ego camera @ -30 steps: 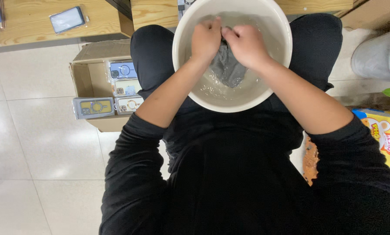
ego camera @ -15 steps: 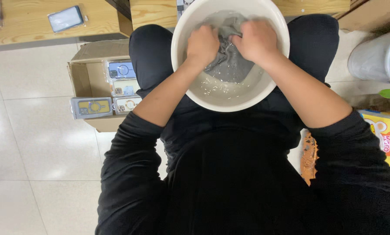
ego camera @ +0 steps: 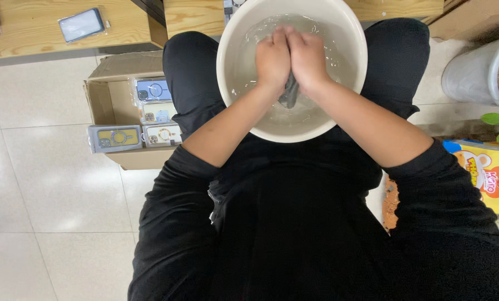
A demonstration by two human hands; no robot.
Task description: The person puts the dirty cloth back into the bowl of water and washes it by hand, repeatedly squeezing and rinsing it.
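A white round basin (ego camera: 352, 39) rests on my lap, part filled with soapy water. Both fists are pressed together over its middle. My left hand (ego camera: 273, 60) and my right hand (ego camera: 307, 60) squeeze a small grey cloth (ego camera: 289, 96) between them. Only a dark wet end of the cloth hangs out below the hands, just above the water; the other part is hidden inside the fists. Black sleeves are pushed up to my elbows.
An open cardboard box (ego camera: 121, 120) with several small packaged items stands on the tiled floor at my left. A wooden bench (ego camera: 32, 28) with a flat packet lies beyond it. A grey plant pot (ego camera: 475, 72) and a yellow printed bag (ego camera: 486, 173) are at my right.
My hands, apart and rubbing the spread cloth before, have come together in the middle. The cloth is now bunched up between them and lifted out of the water.
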